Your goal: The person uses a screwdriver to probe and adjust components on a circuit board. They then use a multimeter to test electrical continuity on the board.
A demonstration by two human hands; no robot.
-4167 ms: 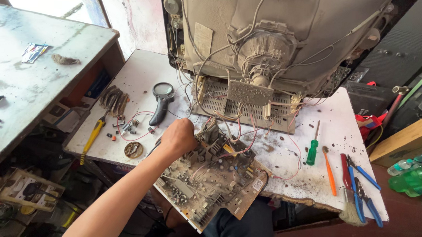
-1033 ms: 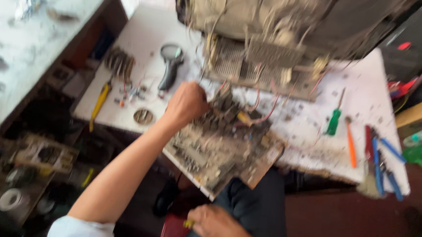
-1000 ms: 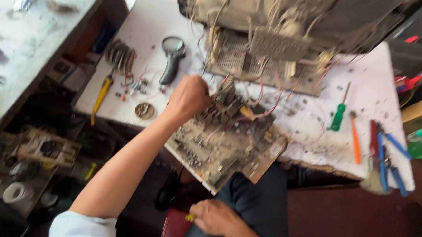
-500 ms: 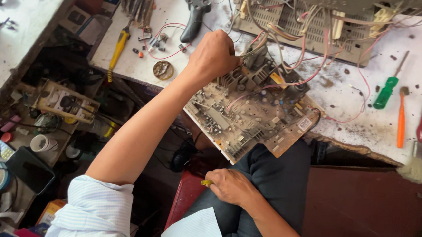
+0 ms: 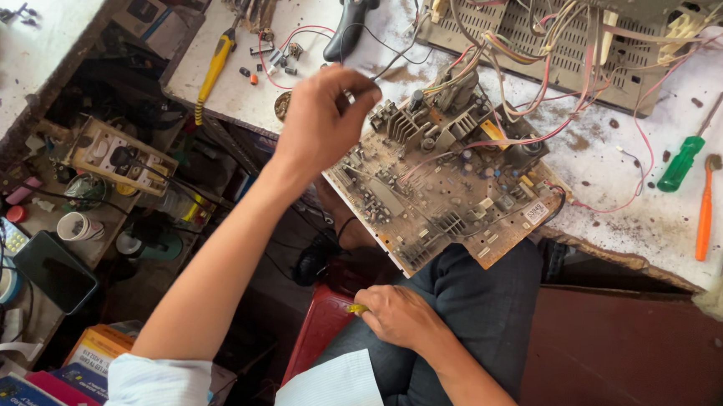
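At centre frame, left hand (image 5: 320, 125) pinching a thin wire beside the dusty circuit board (image 5: 446, 183), right hand (image 5: 400, 317) low, fingers closed around a small yellow object (image 5: 357, 309), green screwdriver (image 5: 687, 156) at right.

Two hands (image 5: 320, 125), one circuit board (image 5: 446, 191)

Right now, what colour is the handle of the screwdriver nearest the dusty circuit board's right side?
Green, on the green-handled screwdriver, clearest in the head view.
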